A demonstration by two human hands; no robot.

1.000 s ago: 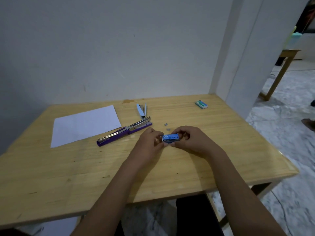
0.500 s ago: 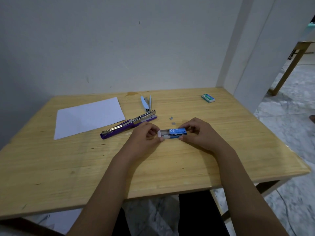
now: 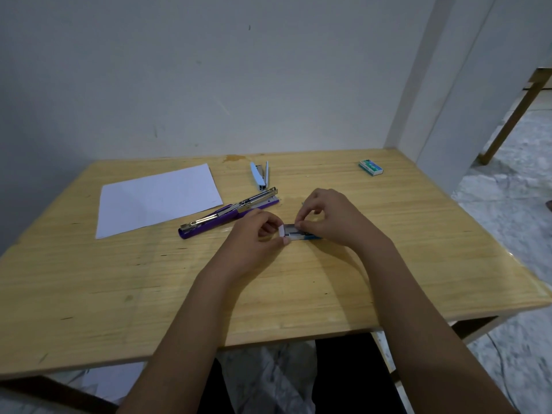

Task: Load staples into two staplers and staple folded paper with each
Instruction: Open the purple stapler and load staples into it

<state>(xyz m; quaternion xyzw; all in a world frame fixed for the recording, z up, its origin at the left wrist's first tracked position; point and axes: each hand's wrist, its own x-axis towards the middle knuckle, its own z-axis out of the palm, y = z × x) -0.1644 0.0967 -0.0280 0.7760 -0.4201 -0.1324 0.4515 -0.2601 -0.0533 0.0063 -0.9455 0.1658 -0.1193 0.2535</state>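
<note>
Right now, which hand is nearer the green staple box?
Right. The green staple box lies beyond and right of the right hand; the left hand is farther left, across the blue staple box.

Right grip [image 3: 334, 218] seemingly covers most of the staple box [image 3: 294, 233].

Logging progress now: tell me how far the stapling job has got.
Done: the purple stapler and the small white stapler both lie opened on the table. In hand: the left hand holds the blue staple box while the right hand pinches at its slid-out tray. Left: loading both staplers, it seems, then folding and stapling the paper, which lies flat.
</note>
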